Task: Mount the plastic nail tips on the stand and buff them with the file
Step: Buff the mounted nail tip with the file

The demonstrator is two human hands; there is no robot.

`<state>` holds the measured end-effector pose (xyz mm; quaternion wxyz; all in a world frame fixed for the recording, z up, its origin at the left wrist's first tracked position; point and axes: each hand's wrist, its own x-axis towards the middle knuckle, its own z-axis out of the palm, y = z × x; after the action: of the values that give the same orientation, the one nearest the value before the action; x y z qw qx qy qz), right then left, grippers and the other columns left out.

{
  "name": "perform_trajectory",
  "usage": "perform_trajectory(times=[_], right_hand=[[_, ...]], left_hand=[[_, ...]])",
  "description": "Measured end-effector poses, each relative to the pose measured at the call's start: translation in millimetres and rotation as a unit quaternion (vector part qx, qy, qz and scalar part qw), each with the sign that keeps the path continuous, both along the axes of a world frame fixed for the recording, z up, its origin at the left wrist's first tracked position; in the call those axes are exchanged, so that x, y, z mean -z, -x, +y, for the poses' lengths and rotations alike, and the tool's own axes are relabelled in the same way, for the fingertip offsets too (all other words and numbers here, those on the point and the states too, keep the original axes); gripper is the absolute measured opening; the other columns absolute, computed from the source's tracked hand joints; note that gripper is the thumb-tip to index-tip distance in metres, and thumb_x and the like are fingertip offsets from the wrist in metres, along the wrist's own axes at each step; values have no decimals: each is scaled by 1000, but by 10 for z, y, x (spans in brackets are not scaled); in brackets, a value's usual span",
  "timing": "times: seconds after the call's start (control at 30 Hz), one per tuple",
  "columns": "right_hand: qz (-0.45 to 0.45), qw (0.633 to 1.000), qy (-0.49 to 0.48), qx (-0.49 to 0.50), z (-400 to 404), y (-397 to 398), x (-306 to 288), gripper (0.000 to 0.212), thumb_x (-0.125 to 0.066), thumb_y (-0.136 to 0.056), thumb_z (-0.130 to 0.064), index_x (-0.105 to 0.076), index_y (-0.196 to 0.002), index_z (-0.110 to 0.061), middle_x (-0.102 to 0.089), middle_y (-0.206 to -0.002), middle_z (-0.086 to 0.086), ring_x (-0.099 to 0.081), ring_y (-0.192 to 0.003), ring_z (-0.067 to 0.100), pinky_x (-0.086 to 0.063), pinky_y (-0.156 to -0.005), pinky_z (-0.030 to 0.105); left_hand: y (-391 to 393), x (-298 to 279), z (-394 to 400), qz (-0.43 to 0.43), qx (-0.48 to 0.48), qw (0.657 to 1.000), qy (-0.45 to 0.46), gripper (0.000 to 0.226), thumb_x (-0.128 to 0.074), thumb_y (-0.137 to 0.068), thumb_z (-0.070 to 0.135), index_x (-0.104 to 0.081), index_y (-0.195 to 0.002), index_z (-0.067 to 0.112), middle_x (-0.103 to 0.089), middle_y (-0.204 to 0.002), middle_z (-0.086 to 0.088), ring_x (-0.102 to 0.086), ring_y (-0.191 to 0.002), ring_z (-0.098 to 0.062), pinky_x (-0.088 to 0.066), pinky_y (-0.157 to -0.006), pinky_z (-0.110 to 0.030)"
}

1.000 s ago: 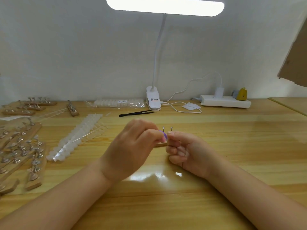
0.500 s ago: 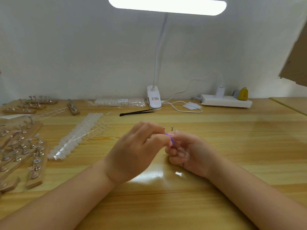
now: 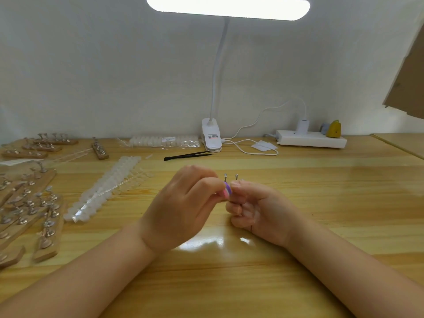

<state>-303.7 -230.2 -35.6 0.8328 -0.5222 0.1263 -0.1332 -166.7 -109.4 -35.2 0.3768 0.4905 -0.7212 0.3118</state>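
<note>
Head view, hands: The left hand [image 3: 181, 203] and right hand [image 3: 259, 207] are seen meeting at the middle of a wooden table [image 3: 321, 203], fingertips almost touching.
Left hand: Its fingers are curled around a small file [image 3: 226, 191] banded in purple, pink and white, pinched between thumb and forefinger.
Right hand: Its fingers are clenched toward the palm; something small seems to be held at thumb and forefinger, though what is gripped cannot be told, as the fingers cover it.
Stand: Two metal pegs [image 3: 230, 177] are seen rising upright just behind the fingertips; the base beneath them is hidden by the hands.
Nail tips: Long strips of clear plastic nail tips [image 3: 103, 191] are laid diagonally on the table, left of the hands.
Spare stands: Wooden stands with metal pegs [image 3: 29, 203] are spread along the left edge.
Back of table: Black tweezers [image 3: 187, 155] are laid near a bagged pack of tips [image 3: 164, 141], beside the clip base of a white desk lamp [image 3: 212, 138].
Far right: A white power strip [image 3: 311, 139] is set against the wall.
</note>
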Motion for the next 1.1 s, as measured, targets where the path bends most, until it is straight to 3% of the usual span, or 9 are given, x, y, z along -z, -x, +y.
perform_trajectory(times=[0.1, 0.23, 0.4, 0.57, 0.7, 0.87, 1.0, 1.1], right_hand=[[-1, 1000, 11, -10, 17, 0, -20, 16, -57, -78, -19, -64, -63, -18, -39, -66, -2, -39, -55, 8, -24, -41, 16], [10, 1000, 5, -2, 18, 8, -20, 17, -57, -80, -19, -63, -63, -18, -36, -62, -4, -40, -55, 9, -22, -42, 17], [1, 1000, 14, 8, 23, 5, -22, 16, -57, -80, -17, -66, -67, -17, -41, -61, -5, -41, -53, 7, -21, -42, 17], [-12, 999, 4, 35, 28, -5, -6, 11, -60, -80, -15, -70, -75, -15, -45, -61, -5, -41, -53, 8, -25, -40, 15], [-22, 997, -2, 77, 33, -15, 15, 2, -64, -79, -14, -66, -80, -14, -53, -59, -7, -41, -48, 5, -27, -36, 15], [-28, 997, 10, 69, 37, -16, 17, 10, -64, -78, -15, -70, -70, -19, -53, -60, -9, -41, -49, 4, -29, -36, 15], [-28, 996, 6, 83, 34, -20, 35, 4, -65, -78, -15, -68, -82, -14, -54, -60, -8, -40, -48, 4, -29, -36, 15], [-22, 995, 6, 97, 30, -28, 48, 6, -68, -76, -14, -68, -82, -13, -53, -60, -7, -39, -46, 4, -28, -35, 15]], left_hand=[[62, 12, -27, -30, -4, 1000, 3, 17, -62, -91, 10, -51, -102, 14, -63, -91, -12, -61, -81, -26, -48, -80, -28], [-29, 3, -1, 14, -27, 999, -16, 16, -64, -88, 6, -57, -101, 12, -63, -91, -12, -61, -81, -27, -50, -77, -35], [62, 34, -28, 13, 7, 1000, -8, 17, -60, -90, 9, -49, -103, 14, -60, -94, -11, -60, -84, -25, -49, -79, -32], [14, 75, -37, 143, -24, 989, -41, 17, -71, -82, 0, -59, -95, 3, -58, -94, -5, -59, -85, -15, -53, -74, -34], [114, 66, -55, 244, 30, 969, -7, 25, -68, -85, 12, -53, -105, 13, -54, -101, 6, -60, -91, -9, -53, -79, -24], [118, 92, -59, 230, 13, 972, -39, 21, -70, -84, 2, -57, -99, 6, -53, -98, 5, -59, -91, -6, -55, -79, -26], [99, 91, -55, 240, -5, 970, -21, 23, -70, -82, 0, -56, -100, 4, -54, -97, 3, -58, -91, -4, -53, -80, -22], [118, 82, -64, 201, -5, 980, -4, 21, -71, -83, 3, -57, -99, 3, -55, -97, 0, -55, -90, -3, -48, -81, -16]])
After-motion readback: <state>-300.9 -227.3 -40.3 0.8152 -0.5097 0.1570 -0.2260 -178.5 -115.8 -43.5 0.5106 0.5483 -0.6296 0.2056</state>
